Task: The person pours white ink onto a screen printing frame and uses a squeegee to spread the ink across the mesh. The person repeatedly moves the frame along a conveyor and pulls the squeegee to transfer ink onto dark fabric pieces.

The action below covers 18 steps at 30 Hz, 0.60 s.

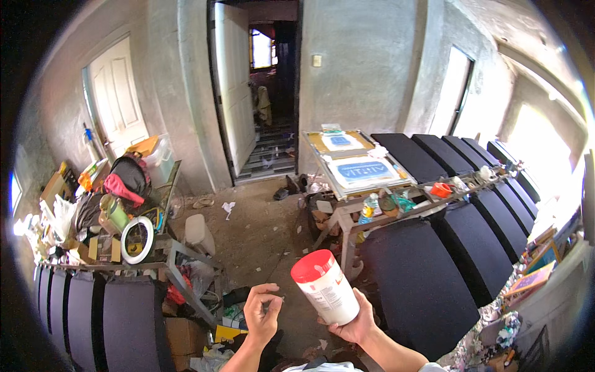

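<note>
Red-lidded jar (330, 299), tilted near five o'clock, the right grip (358, 323) clamped round its bottom end! Stiff plastic by the look, probably slick, weighty if full; wrapping the lower body looks surest. Left grip (261, 312), toward seven o'clock, curls loosely, apart.

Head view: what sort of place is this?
Probably a small screen-printing workshop: a frame with blue-and-white panels, rows of black-covered boards, and a white, red-lidded tub in the right hand.
</note>
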Available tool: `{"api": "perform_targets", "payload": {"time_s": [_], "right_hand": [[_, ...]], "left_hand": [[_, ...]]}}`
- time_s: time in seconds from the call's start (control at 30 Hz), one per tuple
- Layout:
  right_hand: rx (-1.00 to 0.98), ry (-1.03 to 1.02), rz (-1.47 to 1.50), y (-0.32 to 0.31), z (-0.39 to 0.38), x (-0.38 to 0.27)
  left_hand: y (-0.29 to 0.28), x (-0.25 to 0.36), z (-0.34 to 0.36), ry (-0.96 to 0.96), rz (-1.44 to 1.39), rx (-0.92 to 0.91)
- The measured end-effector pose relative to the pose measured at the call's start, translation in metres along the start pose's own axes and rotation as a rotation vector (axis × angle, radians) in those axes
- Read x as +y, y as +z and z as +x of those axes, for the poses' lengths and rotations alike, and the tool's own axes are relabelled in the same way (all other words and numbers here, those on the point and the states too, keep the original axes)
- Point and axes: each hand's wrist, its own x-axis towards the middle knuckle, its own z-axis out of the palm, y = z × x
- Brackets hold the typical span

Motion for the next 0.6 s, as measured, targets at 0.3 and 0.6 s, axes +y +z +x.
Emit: {"api": "perform_targets", "payload": {"time_s": [0.3,0.6], "right_hand": [[0.038,0.105,0.004,0.014,0.059,-0.019],[-0.008,0.181,-0.033,0.012,0.14,-0.066]], "left_hand": [[-0.003,-0.01,0.043,0.079,0.226,0.028],[0.002,-0.051,0.13,0.187,0.365,-0.204]]}}
